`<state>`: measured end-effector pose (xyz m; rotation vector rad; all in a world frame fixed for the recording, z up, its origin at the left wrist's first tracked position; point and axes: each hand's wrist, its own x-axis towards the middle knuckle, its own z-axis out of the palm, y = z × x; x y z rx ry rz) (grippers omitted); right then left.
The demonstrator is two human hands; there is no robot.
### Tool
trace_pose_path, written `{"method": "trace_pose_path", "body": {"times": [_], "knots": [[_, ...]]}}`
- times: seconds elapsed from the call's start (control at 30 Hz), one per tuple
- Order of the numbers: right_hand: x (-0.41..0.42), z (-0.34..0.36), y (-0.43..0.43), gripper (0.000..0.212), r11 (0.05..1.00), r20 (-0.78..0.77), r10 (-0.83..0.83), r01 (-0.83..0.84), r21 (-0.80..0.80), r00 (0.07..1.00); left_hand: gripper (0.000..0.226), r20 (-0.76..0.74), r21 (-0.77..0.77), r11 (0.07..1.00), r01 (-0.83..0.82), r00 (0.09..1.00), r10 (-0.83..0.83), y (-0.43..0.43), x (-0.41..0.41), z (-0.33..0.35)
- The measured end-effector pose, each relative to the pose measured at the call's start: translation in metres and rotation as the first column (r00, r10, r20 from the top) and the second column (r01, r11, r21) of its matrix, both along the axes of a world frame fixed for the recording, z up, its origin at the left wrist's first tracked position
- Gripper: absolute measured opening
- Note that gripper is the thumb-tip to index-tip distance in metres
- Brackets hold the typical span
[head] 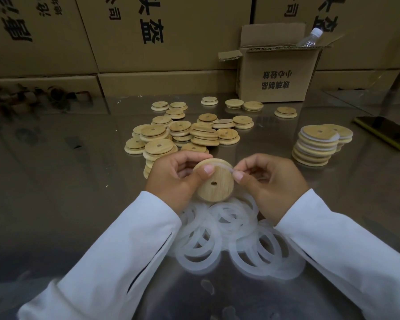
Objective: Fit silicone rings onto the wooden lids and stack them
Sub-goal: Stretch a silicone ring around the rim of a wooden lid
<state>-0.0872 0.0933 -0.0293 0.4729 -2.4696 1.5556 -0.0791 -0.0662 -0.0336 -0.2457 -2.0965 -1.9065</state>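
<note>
Wooden lid [219, 192] gripped by left hand [171, 179], right hand [270, 183] pinching its half-hidden silicone ring [224, 165].

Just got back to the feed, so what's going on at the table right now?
A person holds a wooden lid in the left hand, while the right hand pinches a silicone ring at the lid's rim, fitting it on. Under the hands lie loose rings; a heap of bare lids sits beyond, and a stack of ringed lids stands to the right.

The shiny table [79, 181] bore loose wooden lids [183, 132], a stack of ringed lids [316, 146], silicone rings [229, 239], a cardboard box [277, 77] and a phone [383, 132]
</note>
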Motion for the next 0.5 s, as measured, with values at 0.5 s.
{"method": "trace_pose_path", "body": {"times": [0.5], "knots": [[-0.0006,-0.0016,0.0017,0.023,0.997,-0.054,0.001,-0.005,-0.072,0.999,0.017,0.126,0.135,0.991,0.018,0.991,-0.036,-0.0052,-0.0047,-0.0041]]}}
